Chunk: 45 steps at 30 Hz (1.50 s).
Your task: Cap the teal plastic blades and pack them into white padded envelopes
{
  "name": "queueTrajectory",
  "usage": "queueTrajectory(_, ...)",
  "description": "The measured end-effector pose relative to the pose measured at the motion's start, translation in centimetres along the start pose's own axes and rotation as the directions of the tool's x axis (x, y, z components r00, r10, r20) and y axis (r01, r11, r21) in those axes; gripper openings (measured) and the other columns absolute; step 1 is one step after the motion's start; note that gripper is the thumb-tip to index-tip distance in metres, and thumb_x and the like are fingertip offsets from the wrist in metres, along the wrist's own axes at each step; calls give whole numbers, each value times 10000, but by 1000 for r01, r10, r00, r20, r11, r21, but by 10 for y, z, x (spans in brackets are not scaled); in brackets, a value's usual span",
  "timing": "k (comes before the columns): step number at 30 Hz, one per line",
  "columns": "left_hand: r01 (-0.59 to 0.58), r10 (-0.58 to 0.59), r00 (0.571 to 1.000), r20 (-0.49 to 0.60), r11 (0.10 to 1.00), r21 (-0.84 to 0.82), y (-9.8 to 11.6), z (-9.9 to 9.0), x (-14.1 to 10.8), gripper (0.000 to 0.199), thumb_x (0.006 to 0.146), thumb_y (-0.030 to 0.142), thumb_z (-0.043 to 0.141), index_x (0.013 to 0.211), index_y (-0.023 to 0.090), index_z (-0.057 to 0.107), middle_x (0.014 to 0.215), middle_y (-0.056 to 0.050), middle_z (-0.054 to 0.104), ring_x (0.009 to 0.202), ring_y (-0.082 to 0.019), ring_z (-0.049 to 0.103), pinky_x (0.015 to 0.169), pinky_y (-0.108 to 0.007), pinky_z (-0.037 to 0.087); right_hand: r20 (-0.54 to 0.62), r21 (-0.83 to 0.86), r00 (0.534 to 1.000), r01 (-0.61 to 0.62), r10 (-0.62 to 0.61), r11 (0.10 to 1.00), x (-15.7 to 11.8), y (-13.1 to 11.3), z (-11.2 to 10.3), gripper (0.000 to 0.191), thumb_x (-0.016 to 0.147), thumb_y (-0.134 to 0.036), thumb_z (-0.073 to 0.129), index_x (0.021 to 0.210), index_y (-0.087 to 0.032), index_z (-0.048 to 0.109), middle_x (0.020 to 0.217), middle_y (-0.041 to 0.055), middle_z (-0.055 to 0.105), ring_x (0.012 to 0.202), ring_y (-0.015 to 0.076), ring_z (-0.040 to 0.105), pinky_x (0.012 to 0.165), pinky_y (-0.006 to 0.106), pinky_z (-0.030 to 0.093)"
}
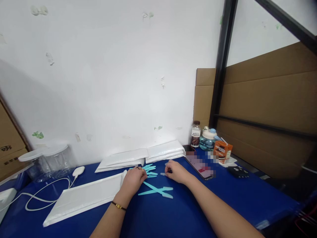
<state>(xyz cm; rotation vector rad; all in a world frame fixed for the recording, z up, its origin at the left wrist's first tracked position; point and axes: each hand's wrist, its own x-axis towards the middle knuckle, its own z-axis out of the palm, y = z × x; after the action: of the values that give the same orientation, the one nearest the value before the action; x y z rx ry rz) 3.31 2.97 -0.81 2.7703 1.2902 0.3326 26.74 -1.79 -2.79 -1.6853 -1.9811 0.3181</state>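
Several slim turquoise eyebrow razors [155,190] with pale, wider ends lie on the blue table; two of them cross each other nearest me. My left hand [133,181], with a dark bracelet at the wrist and a ring, is closed at the left side of the razor pile [150,168]. Turquoise handles show beside its fingers, which partly hide what they grip. To the right of the pile, my right hand [176,171] pinches a small translucent piece [163,174] between thumb and fingers. Another pale bit shows at its fingertips.
A white padded mailer [84,198] lies left of my left hand; stacked mailers [164,150] rest against the wall. A phone [199,166], bottle [195,135], blue jug [207,140] and orange carton [223,152] stand at right. Clear jars [58,160] and a white cable [37,209] are at left.
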Motion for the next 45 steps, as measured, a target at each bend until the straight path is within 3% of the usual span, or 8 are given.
queueTrajectory(7, -54, 59, 996, 70, 996, -71, 4, 2, -2, 167, 791, 215, 459, 800, 208, 626, 793, -17, 636, 736, -144, 558, 648, -229, 355, 119, 86, 993, -32, 22, 996, 0, -2, 0, 111, 656, -117, 592, 735, -173, 646, 700, 1, 634, 627, 108, 549, 546, 174, 357)
queueTrajectory(14, -35, 51, 993, 111, 990, -135, 8, -1, -3, 171, 773, 196, 463, 829, 207, 625, 831, -17, 635, 775, -146, 554, 647, -221, 367, 90, 71, 993, 66, -73, 995, -1, -10, -2, 140, 662, -82, 583, 737, -165, 666, 717, 7, 651, 633, 102, 556, 566, 167, 371)
queueTrajectory(24, -49, 86, 989, 121, 958, -282, 20, 12, -1, 158, 781, 267, 484, 776, 198, 626, 739, 2, 636, 700, -135, 558, 601, -214, 362, 156, 177, 985, 51, -80, 983, -2, -17, 3, 115, 656, -134, 613, 727, -174, 695, 630, 0, 641, 560, 105, 552, 494, 163, 371)
queueTrajectory(28, -22, 84, 982, 167, 940, -341, 20, 11, -1, 188, 786, 326, 494, 836, 201, 625, 756, 0, 626, 694, -132, 563, 601, -210, 388, 142, 208, 986, 59, -89, 976, -3, -8, -8, 133, 653, -163, 619, 751, -176, 709, 658, 5, 669, 595, 122, 577, 528, 175, 395)
queueTrajectory(32, 38, -39, 999, 0, 982, -186, 5, 7, 0, 177, 775, 275, 517, 906, 207, 615, 917, -30, 608, 849, -159, 556, 740, -244, 398, -77, 129, 997, -21, 31, 991, -3, 7, -35, 149, 694, -159, 564, 746, -156, 704, 731, 34, 691, 656, 140, 593, 607, 207, 411)
queueTrajectory(34, 88, -93, 995, -47, 992, -92, -4, 5, 0, 177, 777, 252, 518, 926, 217, 607, 981, -37, 595, 912, -175, 542, 772, -263, 386, -115, 57, 991, -68, 75, 996, -4, 13, -45, 136, 680, -140, 565, 707, -154, 697, 708, 40, 687, 645, 142, 587, 599, 208, 402)
queueTrajectory(41, 119, -119, 993, -12, 993, -11, -5, 2, -1, 117, 787, 241, 507, 856, 216, 599, 939, -37, 592, 902, -180, 545, 724, -258, 375, 30, -79, 969, -241, 244, 967, -7, 27, -41, 92, 564, -129, 666, 644, -169, 687, 698, 46, 684, 615, 151, 579, 510, 205, 358)
queueTrajectory(45, 127, -127, 992, 4, 990, -59, -1, 1, -1, 91, 761, 234, 535, 821, 210, 598, 905, -27, 600, 872, -171, 549, 711, -254, 370, 106, -27, 966, -235, 237, 972, -5, 28, -31, 67, 574, -113, 661, 617, -161, 681, 633, 25, 672, 569, 125, 573, 489, 185, 366)
